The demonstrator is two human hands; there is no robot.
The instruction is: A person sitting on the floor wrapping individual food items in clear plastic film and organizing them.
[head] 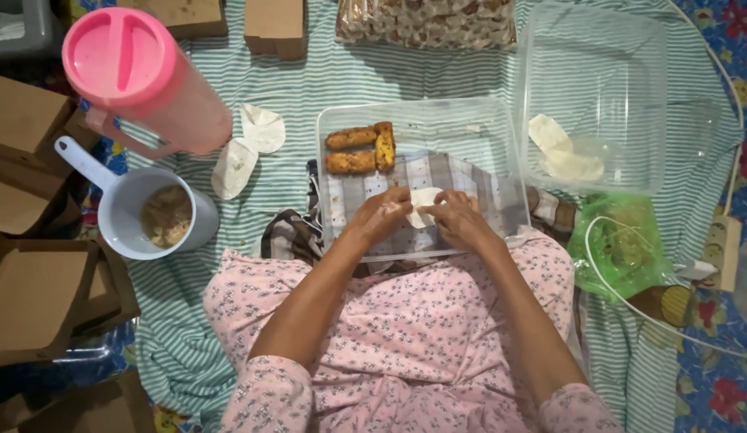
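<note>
Left hand [381, 215] and right hand [458, 218] both pinch a white wrapper [422, 205] between them. Fried rolls [361, 149] lie just beyond the fingers, inside the clear tray [502, 144].

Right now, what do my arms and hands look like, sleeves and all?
Both forearms are bare. The left hand and right hand wear no gloves, and no rings or bracelets show. Pink sleeves with a small dark floral print reach about the elbows, matching the garment.
</note>
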